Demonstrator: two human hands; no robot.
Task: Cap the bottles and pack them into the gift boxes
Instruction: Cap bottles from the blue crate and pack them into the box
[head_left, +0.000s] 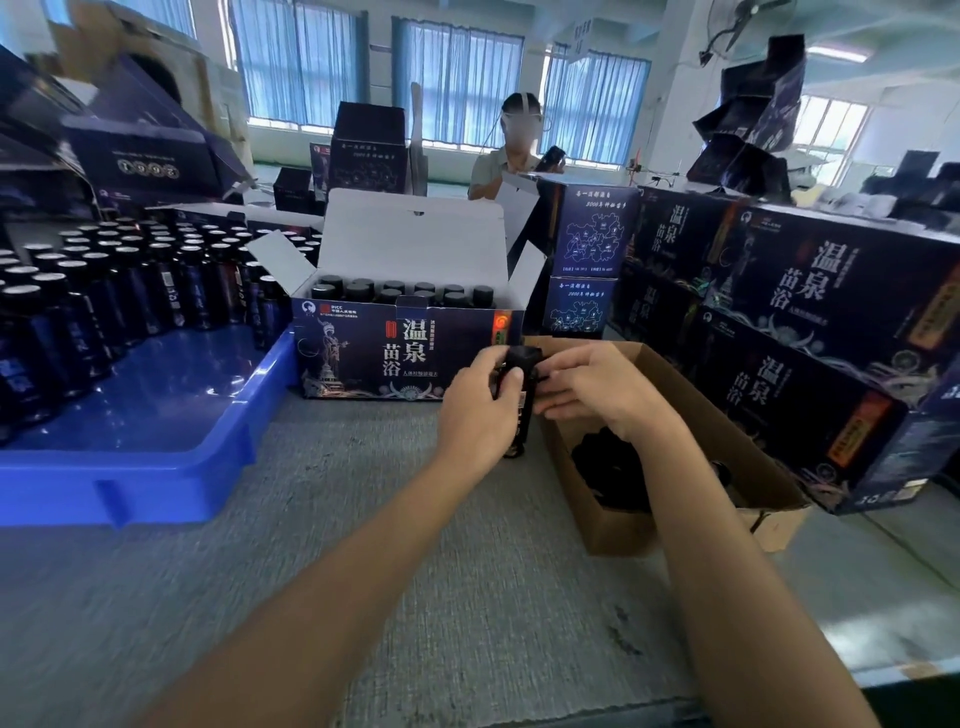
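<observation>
— While your left grip (480, 400) clasped the bottle (521, 415) upright before the open gift box (363, 358), which step was it?
— Capping. Your right grip (592, 387) met the cap (524, 358); whether it pinched, I couldn't tell. Next needed a firm twist, then boxing.

Grey table (363, 545) bears blue tray (156, 499), gift box (374, 353), carton (613, 525)

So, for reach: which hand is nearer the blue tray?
Left. The left hand is right of the blue tray; the right hand farther right, over the cardboard box.
</observation>
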